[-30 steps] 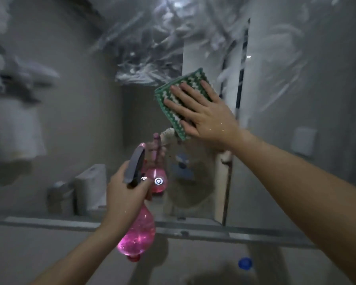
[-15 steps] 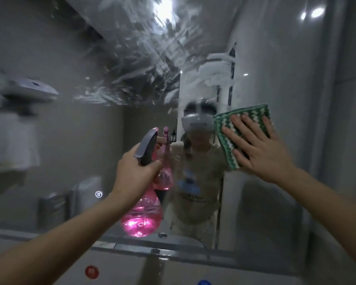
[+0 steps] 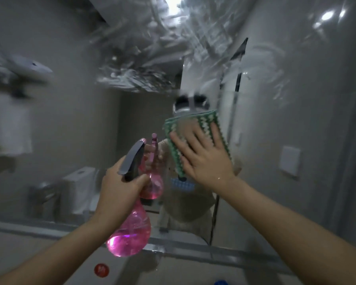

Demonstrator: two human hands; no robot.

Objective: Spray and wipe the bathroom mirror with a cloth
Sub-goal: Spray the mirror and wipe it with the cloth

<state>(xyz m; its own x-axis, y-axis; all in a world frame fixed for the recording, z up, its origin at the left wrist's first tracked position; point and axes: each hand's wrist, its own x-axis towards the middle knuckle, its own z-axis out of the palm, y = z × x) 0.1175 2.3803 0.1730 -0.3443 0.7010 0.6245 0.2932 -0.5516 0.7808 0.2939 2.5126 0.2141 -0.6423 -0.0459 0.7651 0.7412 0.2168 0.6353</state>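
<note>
Head view, centre frame: my right hand point(image 3: 203, 159) flat on knitted green-white cloth point(image 3: 211, 122), streaky mirror point(image 3: 275, 99); left hand point(image 3: 119, 194) gripping bulbous pink, seemingly plastic spray bottle point(image 3: 129, 233).

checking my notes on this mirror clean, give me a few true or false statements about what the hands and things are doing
1. The right hand presses the green and white cloth flat on the mirror. True.
2. The left hand holds a blue spray bottle. False: the spray bottle is pink with a grey trigger.
3. The cloth lies on the ledge below the mirror. False: it is up on the glass.
4. Wet streaks show on the upper part of the mirror. True.
</note>
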